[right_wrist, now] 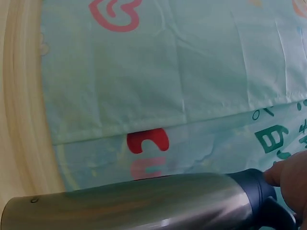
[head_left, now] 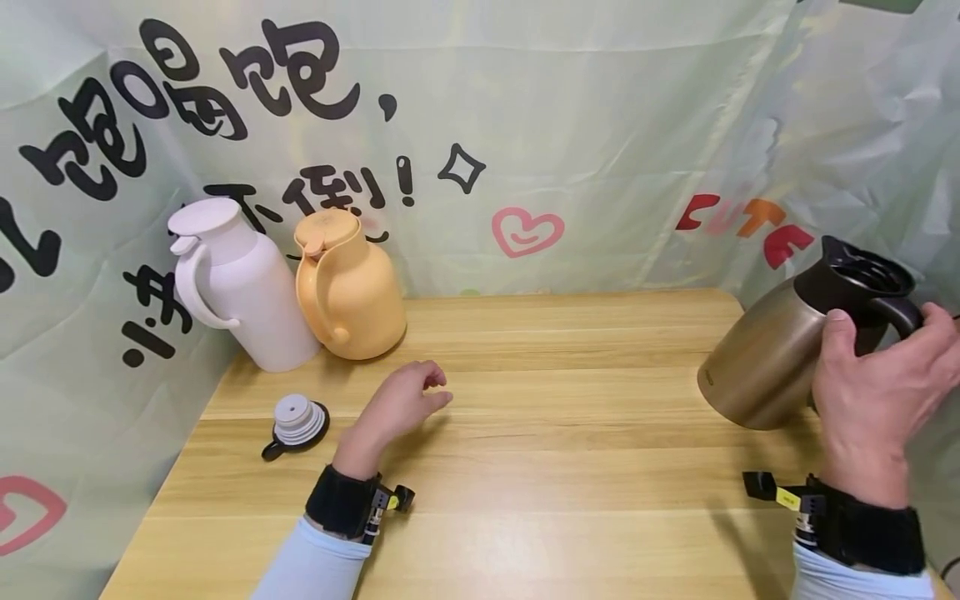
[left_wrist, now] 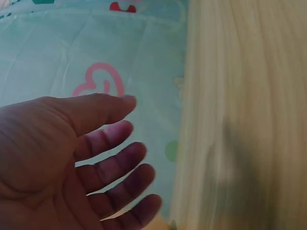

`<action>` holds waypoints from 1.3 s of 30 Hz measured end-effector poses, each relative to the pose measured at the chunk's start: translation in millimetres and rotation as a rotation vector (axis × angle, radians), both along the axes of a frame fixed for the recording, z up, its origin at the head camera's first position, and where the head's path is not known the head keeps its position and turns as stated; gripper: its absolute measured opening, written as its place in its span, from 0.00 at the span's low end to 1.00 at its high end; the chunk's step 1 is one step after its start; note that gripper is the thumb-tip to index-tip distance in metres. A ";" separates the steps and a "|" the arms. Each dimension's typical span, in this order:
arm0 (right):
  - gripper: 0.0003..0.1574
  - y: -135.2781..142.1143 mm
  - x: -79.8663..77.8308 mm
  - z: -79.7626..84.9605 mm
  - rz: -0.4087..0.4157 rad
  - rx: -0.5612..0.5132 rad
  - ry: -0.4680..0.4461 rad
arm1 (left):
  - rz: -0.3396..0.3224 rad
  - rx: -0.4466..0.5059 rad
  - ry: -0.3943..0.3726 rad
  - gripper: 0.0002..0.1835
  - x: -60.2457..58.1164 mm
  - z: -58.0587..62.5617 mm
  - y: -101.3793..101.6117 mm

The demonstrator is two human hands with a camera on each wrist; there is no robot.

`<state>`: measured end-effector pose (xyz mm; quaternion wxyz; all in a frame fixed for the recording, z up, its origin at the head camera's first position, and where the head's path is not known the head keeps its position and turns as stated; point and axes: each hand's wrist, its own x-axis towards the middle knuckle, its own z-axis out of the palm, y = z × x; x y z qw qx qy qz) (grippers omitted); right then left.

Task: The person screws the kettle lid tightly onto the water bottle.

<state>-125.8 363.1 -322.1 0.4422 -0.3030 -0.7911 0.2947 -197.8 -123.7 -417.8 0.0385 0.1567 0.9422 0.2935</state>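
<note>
At the right of the table stands a bronze metal thermos jug [head_left: 768, 350] with a black collar and handle. Its body also shows along the bottom of the right wrist view. My right hand [head_left: 877, 392] is at the jug's black handle [head_left: 900, 317], thumb on the near side and fingers curled behind, partly hidden. My left hand [head_left: 401, 404] holds nothing over the table at left of centre, its fingers loosely bent. Left of it lies a grey stopper lid [head_left: 296, 417] with a black rim and tab, stopper side up.
A lilac thermos jug [head_left: 255, 283] and an orange thermos jug [head_left: 363, 296] stand side by side at the back left of the wooden table [head_left: 525, 500]. A pale printed cloth [head_left: 600, 125] hangs behind and at both sides.
</note>
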 end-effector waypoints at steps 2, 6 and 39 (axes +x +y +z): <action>0.41 1.9 -1.1 -2.3 -0.003 -0.001 0.008 | -0.024 -0.013 -0.040 0.15 1.8 -2.7 3.2; 0.39 6.3 -3.1 -6.6 -0.013 0.012 0.019 | -0.077 -0.057 -0.115 0.21 5.9 -7.3 8.3; 0.29 10.9 -8.4 -9.4 -0.032 0.033 0.082 | -0.220 -0.302 -0.222 0.51 29.5 -17.7 36.7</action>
